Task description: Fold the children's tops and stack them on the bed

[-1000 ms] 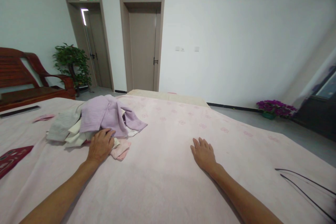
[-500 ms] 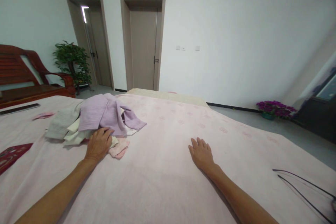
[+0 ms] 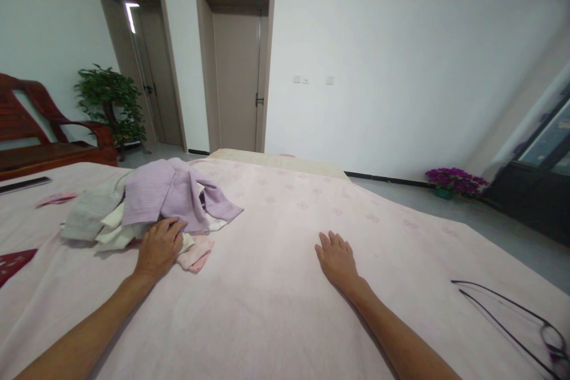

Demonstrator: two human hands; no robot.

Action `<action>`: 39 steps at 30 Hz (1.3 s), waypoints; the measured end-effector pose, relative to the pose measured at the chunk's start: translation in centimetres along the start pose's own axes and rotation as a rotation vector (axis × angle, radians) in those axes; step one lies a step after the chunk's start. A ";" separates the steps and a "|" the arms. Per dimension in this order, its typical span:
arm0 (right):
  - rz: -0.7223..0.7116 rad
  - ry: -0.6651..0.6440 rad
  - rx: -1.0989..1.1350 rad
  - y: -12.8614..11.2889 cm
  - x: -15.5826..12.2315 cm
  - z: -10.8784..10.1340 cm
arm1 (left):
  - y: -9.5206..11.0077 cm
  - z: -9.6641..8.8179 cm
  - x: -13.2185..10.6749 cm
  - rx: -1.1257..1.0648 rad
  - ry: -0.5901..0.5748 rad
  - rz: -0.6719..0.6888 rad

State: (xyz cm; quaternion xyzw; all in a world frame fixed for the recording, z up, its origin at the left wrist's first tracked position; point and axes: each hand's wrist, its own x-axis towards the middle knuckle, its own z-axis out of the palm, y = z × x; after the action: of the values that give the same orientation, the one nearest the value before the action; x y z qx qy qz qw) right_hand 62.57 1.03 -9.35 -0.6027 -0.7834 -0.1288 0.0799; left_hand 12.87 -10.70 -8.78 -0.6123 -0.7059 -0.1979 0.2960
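Note:
My left hand (image 3: 159, 247) rests on the near edge of a pile of small cloths on the pink bedspread (image 3: 285, 285), its fingers curled loosely over a cream and a pale pink cloth (image 3: 196, 252). A lilac cloth (image 3: 171, 193) lies on top of the pile, and a grey cloth (image 3: 86, 214) spreads to its left. My right hand (image 3: 336, 257) lies flat on the bare bedspread to the right, fingers stretched out and holding nothing.
Thin black wire-like things (image 3: 507, 314) lie at the bed's right edge. A dark red cloth (image 3: 13, 262) and a pink scrap (image 3: 56, 198) lie at the left. Beyond the bed are a wooden bench (image 3: 53, 142), a potted plant (image 3: 109, 101), doors and purple flowers (image 3: 454, 181).
The view has shifted slightly to the right. Both hands stay where they were on the pile and the bedspread.

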 end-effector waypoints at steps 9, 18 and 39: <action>0.017 -0.010 0.028 0.1 0.2 0.1 | 0.4 -0.4 0.2 -0.006 -0.001 0.012; 0.035 -0.005 0.030 0.0 0.2 -0.1 | 1.0 -1.0 0.1 -0.019 -0.021 0.027; 0.041 0.037 0.146 0.8 0.8 0.2 | 0.4 -4.8 4.3 -0.132 0.242 0.128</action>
State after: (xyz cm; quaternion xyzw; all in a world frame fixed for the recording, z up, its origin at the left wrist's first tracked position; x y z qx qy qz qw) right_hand 63.12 1.99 -9.24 -0.6089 -0.7765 -0.0808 0.1409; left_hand 13.77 -10.47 -2.36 -0.6460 -0.6097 -0.2972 0.3500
